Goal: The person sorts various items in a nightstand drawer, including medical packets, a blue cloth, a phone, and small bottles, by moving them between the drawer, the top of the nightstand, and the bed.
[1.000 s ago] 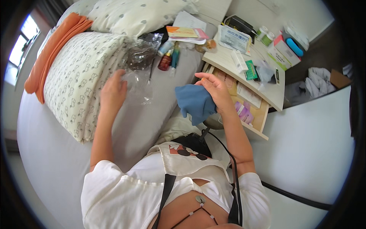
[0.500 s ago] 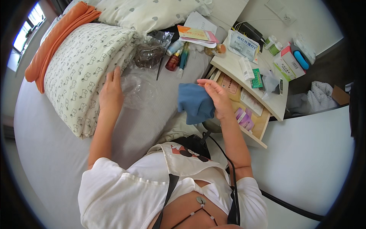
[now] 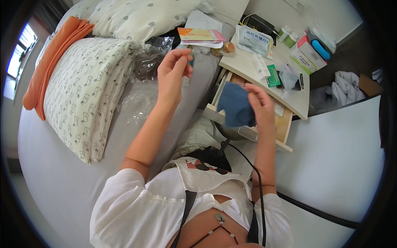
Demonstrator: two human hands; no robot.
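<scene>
A blue cloth [image 3: 235, 105] hangs from my right hand [image 3: 262, 109], gripped between thumb and fingers over the open drawer [image 3: 285, 134] of the nightstand. My left hand [image 3: 171, 78] is raised above the bed, its fingers loosely bent and apart, with nothing visible in them. It covers most of the small bottles lying behind it. Close by it lie a clear plastic bag with dark contents [image 3: 147, 66] and a stack of papers and an orange packet [image 3: 202, 34]. A crumpled clear plastic bag [image 3: 135, 108] rests on the sheet.
A folded patterned quilt [image 3: 84, 95] and an orange cloth [image 3: 56, 62] occupy the bed's left. The nightstand top [image 3: 240, 62] bears packets, boxes and green-white bottles [image 3: 290, 40]. A black cable [image 3: 248, 161] runs beside my right arm. White bedding [image 3: 347, 95] lies at the far right.
My left hand has left the quilt's edge and moved right and up, in front of the bottles. My right hand has carried the blue cloth to the right, over the drawer.
</scene>
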